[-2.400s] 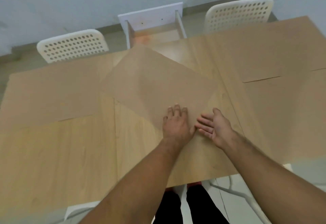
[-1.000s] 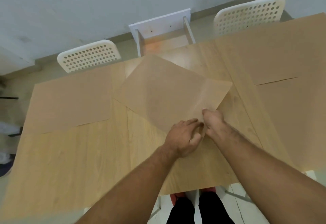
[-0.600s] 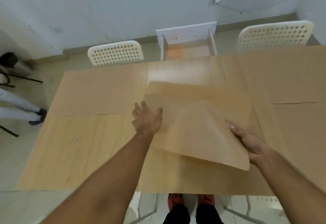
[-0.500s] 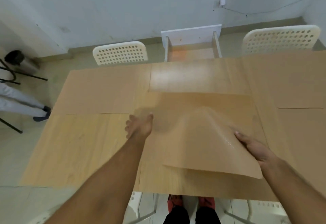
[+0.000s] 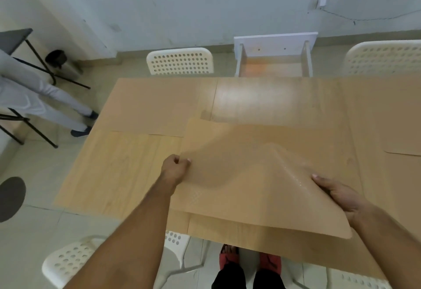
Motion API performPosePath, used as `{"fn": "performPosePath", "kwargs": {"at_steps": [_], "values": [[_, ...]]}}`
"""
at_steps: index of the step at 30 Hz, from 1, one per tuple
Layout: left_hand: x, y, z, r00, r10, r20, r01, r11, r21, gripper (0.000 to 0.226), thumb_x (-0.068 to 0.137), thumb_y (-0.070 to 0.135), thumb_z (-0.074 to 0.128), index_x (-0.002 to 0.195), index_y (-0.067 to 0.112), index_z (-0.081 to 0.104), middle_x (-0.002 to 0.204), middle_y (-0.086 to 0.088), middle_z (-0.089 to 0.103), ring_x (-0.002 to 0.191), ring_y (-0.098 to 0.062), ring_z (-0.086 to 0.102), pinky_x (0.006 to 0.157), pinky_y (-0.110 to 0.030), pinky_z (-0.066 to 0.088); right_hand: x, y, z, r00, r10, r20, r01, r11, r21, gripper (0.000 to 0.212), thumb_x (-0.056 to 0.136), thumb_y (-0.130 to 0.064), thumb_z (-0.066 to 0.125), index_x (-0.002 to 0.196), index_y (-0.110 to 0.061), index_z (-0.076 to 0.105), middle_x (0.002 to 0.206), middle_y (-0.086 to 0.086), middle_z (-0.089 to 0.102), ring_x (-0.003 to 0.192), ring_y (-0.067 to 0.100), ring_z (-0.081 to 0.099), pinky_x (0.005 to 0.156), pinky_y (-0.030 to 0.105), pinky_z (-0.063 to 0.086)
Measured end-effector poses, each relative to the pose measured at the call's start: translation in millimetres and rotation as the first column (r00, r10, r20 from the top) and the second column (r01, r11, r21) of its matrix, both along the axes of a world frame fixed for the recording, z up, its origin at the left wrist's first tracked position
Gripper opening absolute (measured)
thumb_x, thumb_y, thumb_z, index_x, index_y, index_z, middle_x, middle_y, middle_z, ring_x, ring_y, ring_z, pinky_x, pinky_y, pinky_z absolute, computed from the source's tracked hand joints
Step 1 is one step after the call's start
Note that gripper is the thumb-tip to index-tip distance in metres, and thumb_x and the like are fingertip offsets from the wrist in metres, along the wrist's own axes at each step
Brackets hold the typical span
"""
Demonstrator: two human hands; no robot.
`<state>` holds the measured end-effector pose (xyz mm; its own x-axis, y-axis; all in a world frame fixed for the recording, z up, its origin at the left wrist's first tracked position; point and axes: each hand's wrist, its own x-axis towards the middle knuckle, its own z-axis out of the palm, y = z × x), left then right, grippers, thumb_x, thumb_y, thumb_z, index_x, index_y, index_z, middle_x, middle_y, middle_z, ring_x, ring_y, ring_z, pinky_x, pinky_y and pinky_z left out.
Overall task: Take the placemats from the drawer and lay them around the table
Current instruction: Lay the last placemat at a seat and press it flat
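Note:
A tan placemat [image 5: 255,174] is lifted off the near part of the wooden table [image 5: 118,170], bulging upward near its right side. My left hand [image 5: 175,168] pinches its left edge. My right hand [image 5: 339,195] grips its right edge, thumb on top. Its far part seems to lie on the table. A second placemat [image 5: 157,106] lies flat at the far left of the table. Another placemat [image 5: 382,111] lies at the far right. Beyond the table's far edge the white drawer [image 5: 273,61] stands pulled out, and its inside looks bare.
White perforated chairs stand at the far side [image 5: 180,61], far right [image 5: 385,58] and near left [image 5: 75,259]. A person's legs [image 5: 34,99] in light trousers are at the left beside black metal furniture legs. My red shoes [image 5: 248,259] show below the near table edge.
Both hands went from pressing the mat's near corner to holding it at opposite edges. The mat turned from diagonal to square with the table and shifted toward the near edge.

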<state>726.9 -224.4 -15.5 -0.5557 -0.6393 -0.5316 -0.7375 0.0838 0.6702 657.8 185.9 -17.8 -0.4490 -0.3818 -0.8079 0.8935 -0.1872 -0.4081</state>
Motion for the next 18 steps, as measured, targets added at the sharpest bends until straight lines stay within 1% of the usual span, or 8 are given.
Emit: {"fn": "performPosePath", "kwargs": {"at_steps": [2,4,7,8,11,14,16,18], "values": [[6,-9,8,0.999,0.029,-0.037,-0.029,1.000,0.004,0.013,0.093,0.022,0.066,0.099,0.013,0.058,0.104,-0.014,0.069,0.079,-0.022,0.063,0.064,-0.028,0.048,0,-6,0,0.997,0.071,-0.003,-0.070,0.995,0.064,0.031,0.095,-0.022,0.057,0.115,0.000,0.066,0.091,0.023,0.072,0.068,0.033,0.073,0.056,0.042,0.061],[18,-19,17,0.995,0.068,-0.075,-0.068,0.998,0.001,0.019,0.092,0.014,0.066,0.108,0.015,0.056,0.107,-0.017,0.070,0.077,-0.024,0.064,0.059,-0.027,0.048,-1,-17,-2,0.988,0.148,-0.046,-0.141,0.982,0.124,0.040,0.088,-0.018,0.063,0.121,0.004,0.065,0.098,0.023,0.073,0.075,0.031,0.074,0.061,0.039,0.060],[49,-36,35,0.982,0.125,-0.141,-0.124,0.992,0.019,0.034,0.092,0.005,0.065,0.122,0.019,0.054,0.104,-0.016,0.068,0.079,-0.025,0.064,0.058,-0.026,0.049,-3,-47,-1,0.957,0.251,-0.143,-0.222,0.956,0.193,0.034,0.093,-0.007,0.060,0.123,0.009,0.063,0.092,0.017,0.074,0.069,0.024,0.073,0.059,0.031,0.058],[63,-43,42,0.978,0.146,-0.148,-0.143,0.989,0.030,0.035,0.093,0.005,0.065,0.122,0.021,0.054,0.103,-0.014,0.067,0.080,-0.025,0.065,0.061,-0.027,0.051,-3,-60,1,0.946,0.274,-0.173,-0.239,0.951,0.196,0.031,0.094,-0.005,0.060,0.121,0.008,0.064,0.089,0.015,0.075,0.067,0.022,0.073,0.058,0.029,0.058],[112,-72,55,0.969,0.205,-0.141,-0.188,0.974,0.122,0.038,0.090,0.007,0.069,0.126,0.018,0.058,0.104,-0.013,0.072,0.086,-0.028,0.070,0.075,-0.037,0.058,8,-104,13,0.906,0.341,-0.251,-0.293,0.933,0.207,0.025,0.092,-0.006,0.063,0.115,0.003,0.068,0.089,0.013,0.076,0.069,0.020,0.074,0.061,0.029,0.060],[164,-101,68,0.960,0.228,-0.163,-0.195,0.960,0.199,0.043,0.087,0.008,0.073,0.125,0.017,0.057,0.101,-0.012,0.074,0.085,-0.027,0.071,0.069,-0.034,0.059,27,-150,27,0.855,0.414,-0.312,-0.352,0.905,0.237,0.020,0.092,-0.010,0.065,0.108,0.000,0.071,0.085,0.010,0.077,0.066,0.019,0.072,0.064,0.030,0.060],[199,-123,74,0.946,0.264,-0.190,-0.231,0.956,0.180,0.039,0.087,0.007,0.073,0.124,0.009,0.061,0.097,-0.011,0.074,0.080,-0.024,0.071,0.065,-0.032,0.058,42,-181,34,0.815,0.465,-0.347,-0.390,0.882,0.265,0.023,0.091,-0.013,0.066,0.108,0.002,0.070,0.087,0.011,0.076,0.068,0.021,0.071,0.070,0.033,0.058],[237,-148,83,0.925,0.314,-0.216,-0.291,0.948,0.130,0.032,0.087,0.008,0.073,0.117,0.007,0.064,0.091,-0.006,0.073,0.072,-0.017,0.070,0.056,-0.024,0.055,60,-213,41,0.783,0.498,-0.372,-0.409,0.864,0.295,0.021,0.092,-0.013,0.066,0.107,0.002,0.070,0.087,0.011,0.076,0.068,0.021,0.070,0.068,0.033,0.059]]}}
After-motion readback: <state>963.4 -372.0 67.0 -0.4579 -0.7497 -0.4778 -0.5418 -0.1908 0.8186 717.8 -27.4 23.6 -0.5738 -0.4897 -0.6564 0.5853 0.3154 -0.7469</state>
